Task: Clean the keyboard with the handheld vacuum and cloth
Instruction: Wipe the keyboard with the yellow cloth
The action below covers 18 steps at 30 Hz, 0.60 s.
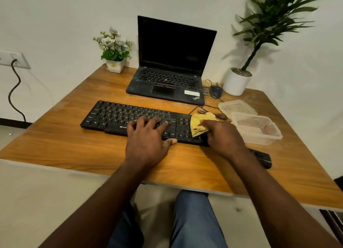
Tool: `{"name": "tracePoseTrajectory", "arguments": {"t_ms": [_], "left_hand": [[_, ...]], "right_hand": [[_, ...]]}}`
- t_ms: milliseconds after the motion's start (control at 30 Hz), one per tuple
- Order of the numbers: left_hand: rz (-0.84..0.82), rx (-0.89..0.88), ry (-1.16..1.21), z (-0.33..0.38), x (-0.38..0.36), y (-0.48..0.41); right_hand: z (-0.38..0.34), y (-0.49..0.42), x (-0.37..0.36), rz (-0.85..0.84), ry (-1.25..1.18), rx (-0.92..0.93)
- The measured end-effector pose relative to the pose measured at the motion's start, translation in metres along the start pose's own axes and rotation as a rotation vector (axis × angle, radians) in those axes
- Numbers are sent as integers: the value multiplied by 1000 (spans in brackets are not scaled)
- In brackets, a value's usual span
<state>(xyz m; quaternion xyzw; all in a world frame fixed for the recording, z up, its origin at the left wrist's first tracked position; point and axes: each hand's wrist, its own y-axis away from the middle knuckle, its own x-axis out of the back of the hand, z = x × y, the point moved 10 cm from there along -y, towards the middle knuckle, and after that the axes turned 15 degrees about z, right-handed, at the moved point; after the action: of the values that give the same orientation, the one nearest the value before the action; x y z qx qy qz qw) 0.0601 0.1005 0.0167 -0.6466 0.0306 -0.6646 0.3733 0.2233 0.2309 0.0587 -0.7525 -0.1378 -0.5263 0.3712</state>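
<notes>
Now my left hand (146, 138) lay on the black keyboard (111, 116), fingers spread. My right hand (224, 138), fingers curled, gripped the yellow cloth (197, 122) at its right end.

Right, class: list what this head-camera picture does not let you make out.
Head view throughout.
- Keys under the left grip on the keyboard: covered.
- Whether the right grip pinches or presses the cloth: fingers mostly hidden by its back.
- Dark object: partly behind the right forearm.
- Tall plant: top cut off by frame edge.
</notes>
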Motion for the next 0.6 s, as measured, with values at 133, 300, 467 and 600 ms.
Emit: {"name": "tracePoseTrajectory", "arguments": {"t_ms": [133,300,467,600], "left_hand": [[-8,9,-12,3,-1,0],[-14,9,-21,5,-1,0],[8,-6,-5,7,0,0],[111,-91,173,33,14,1]], "right_hand": [[-31,54,11,36,-32,40],[-28,108,29,226,-99,100],[67,134,75,575,-623,-575],[101,131,84,654,-924,-917]]}}
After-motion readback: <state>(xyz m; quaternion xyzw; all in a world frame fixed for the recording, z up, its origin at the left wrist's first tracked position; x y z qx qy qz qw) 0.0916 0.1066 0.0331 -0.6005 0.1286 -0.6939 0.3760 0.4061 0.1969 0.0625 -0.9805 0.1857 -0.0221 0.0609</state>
